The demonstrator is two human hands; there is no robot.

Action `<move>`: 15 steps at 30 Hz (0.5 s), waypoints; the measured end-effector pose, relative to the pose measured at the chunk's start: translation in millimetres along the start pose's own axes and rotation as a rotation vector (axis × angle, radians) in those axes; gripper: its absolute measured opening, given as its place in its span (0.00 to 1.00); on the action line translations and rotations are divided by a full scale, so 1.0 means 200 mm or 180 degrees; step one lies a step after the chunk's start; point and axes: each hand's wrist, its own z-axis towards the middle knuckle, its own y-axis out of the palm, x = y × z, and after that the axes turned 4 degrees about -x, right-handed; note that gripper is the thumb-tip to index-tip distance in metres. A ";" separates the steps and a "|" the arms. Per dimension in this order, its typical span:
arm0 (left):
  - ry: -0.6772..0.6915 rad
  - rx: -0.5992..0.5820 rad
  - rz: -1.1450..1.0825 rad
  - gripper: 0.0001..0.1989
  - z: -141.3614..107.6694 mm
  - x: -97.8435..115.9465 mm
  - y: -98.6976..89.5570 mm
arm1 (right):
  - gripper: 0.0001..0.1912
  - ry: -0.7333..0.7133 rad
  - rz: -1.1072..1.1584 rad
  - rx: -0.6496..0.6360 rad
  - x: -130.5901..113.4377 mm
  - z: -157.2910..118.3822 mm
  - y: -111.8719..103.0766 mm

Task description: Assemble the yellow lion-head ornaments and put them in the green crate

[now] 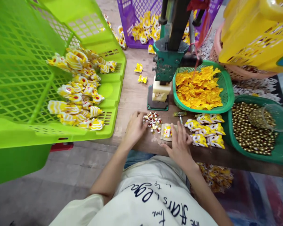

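My left hand [135,128] is at the left edge of a loose pile of small red, white and gold pieces [153,121]. Its fingers are bent, with thumb and forefinger apart at the pile. My right hand [180,141] lies with fingers stretched over the right side of a tan block [164,137]. On that block sits a yellow-and-white moulded piece [167,131] with a red mark, partly covered by my fingers. Several yellow-and-white animal-like figures [206,129] lie in rows right of my right hand. A small metal-tipped tool [180,115] lies just beyond my fingertips.
A green hand press [168,59] stands ahead. Left is a lime crate [103,125] with figures; behind, a purple crate [124,28]. Rightward are a green basket [230,97] of yellow parts, a basin [240,149] of gold beads and a yellow crate [254,28].
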 end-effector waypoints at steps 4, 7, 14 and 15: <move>0.0071 -0.0007 0.0061 0.08 0.06 0.00 0.04 | 0.41 0.0105 -0.0136 -0.0120 -0.01 0.04 0.08; 0.0041 -0.0085 -0.0005 0.03 0.11 0.02 0.05 | 0.41 0.0149 -0.0088 -0.0144 -0.02 0.05 0.08; 0.0284 -0.0365 -0.0319 0.03 0.16 0.00 0.05 | 0.41 0.0142 0.0279 -0.0308 0.00 0.05 -0.04; 0.0293 -0.0383 -0.0361 0.02 0.16 -0.01 0.05 | 0.40 0.0131 0.0319 -0.0256 0.00 0.05 -0.05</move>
